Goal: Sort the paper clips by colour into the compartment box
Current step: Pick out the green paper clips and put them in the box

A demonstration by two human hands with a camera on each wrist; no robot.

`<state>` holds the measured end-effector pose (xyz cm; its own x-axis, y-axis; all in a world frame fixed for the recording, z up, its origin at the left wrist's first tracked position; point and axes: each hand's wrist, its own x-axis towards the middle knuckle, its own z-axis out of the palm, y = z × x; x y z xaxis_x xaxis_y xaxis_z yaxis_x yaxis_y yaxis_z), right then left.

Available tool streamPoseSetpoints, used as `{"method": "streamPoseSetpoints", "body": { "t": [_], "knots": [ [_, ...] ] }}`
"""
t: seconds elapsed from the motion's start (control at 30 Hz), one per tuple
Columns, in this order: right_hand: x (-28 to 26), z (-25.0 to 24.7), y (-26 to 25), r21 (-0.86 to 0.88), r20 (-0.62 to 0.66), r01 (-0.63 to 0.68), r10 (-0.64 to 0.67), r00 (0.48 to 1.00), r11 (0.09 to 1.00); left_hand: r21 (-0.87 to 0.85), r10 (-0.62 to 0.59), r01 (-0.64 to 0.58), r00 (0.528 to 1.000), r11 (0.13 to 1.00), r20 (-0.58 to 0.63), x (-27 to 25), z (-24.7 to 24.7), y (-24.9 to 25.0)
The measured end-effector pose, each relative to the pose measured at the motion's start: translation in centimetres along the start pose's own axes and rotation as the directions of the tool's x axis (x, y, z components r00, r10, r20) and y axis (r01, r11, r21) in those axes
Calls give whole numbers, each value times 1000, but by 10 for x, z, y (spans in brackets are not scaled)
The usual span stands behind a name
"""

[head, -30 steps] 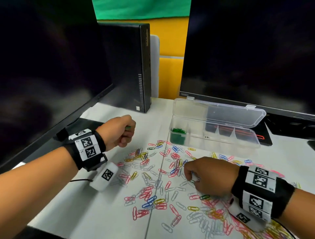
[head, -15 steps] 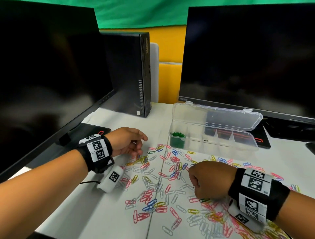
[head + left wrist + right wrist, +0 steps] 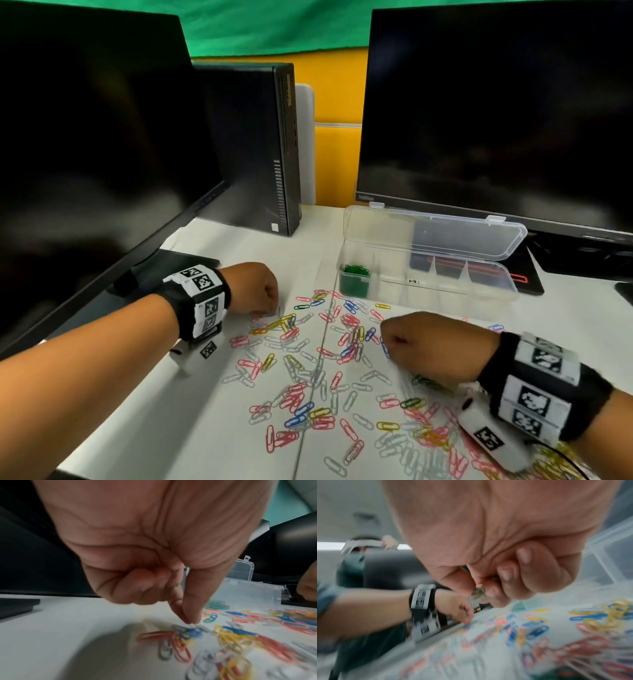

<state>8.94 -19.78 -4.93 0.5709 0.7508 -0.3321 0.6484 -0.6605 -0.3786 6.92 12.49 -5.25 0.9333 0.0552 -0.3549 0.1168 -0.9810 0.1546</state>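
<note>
Early days on the sort. The compartment box (image 3: 428,274), lid open, sits centre-right of the head view, and only its leftmost compartment has anything in it: a small heap of green clips (image 3: 356,270). The other compartments look bare (clear plastic, so hard to be sure). Most of the work is left: red, yellow, blue, white and a few green clips (image 3: 308,370) are scattered over the table (image 3: 120,428) across the lower middle of the frame.

Right hand (image 3: 435,346), lower right, is curled, with thumb and fingers pinching green clips (image 3: 478,593), per the wrist cam. Left hand (image 3: 253,287), centre-left, has thumb and forefinger tips down on a pale clip (image 3: 197,626) by a blue one. Contact, but a real grip I cannot tell.
</note>
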Motion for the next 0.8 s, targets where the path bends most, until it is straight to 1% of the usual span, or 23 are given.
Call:
{"method": "streamPoseSetpoints", "body": {
  "t": [0.03,0.07,0.1,0.13,0.17,0.2,0.27,0.4,0.43,0.47,0.5,0.57,0.6,0.63,0.67,0.73,0.8],
  "knots": [
    [-2,-6,4,183,-10,27,-25,1000,983,4,0,-1,1000,1000,17,0,-3,0],
    [-7,-12,8,390,-24,45,-39,999,920,8,-1,1,1000,1000,29,0,-6,0],
    [-11,-17,13,585,-32,40,-26,999,810,8,-7,7,999,1000,35,1,-8,-2],
    [-16,-21,19,729,-32,21,3,999,685,-2,-13,13,999,1000,37,2,-11,-4],
    [-21,-25,25,815,-30,1,40,999,579,-12,-22,22,999,1000,39,3,-13,-6],
    [-26,-26,32,863,-29,-13,76,997,506,-13,-31,31,999,999,40,3,-15,-8],
    [-34,-28,46,921,-33,-19,126,991,389,29,-42,41,998,999,45,1,-16,-10],
    [-50,-23,67,986,-36,-2,217,976,169,192,-28,16,998,981,63,-4,-4,-4],
    [-52,-21,72,993,-33,4,245,969,116,210,-22,6,997,978,75,-4,-2,-3],
    [-55,-18,75,997,-28,8,268,963,78,202,-21,2,995,979,93,-4,-1,-1],
    [-57,-16,79,998,-23,4,289,957,64,166,-25,5,993,986,119,-4,-2,1],
    [-59,-13,85,996,-13,-17,317,948,91,81,-22,8,984,997,174,-4,-6,7],
    [-60,-12,87,992,-12,-30,322,947,123,70,-21,7,981,998,192,-4,-7,11],
    [-60,-11,89,984,-14,-45,321,947,174,91,-24,6,981,996,191,-3,-10,15],
    [-61,-10,90,965,-23,-63,321,947,253,143,-26,2,986,990,167,-3,-12,19],
    [-62,-9,85,870,-55,-103,304,951,482,258,-1,-12,999,966,49,-1,-13,25],
    [-63,-10,71,663,-97,-118,241,966,739,238,51,-33,996,971,-67,4,-9,32]
  ]
}}
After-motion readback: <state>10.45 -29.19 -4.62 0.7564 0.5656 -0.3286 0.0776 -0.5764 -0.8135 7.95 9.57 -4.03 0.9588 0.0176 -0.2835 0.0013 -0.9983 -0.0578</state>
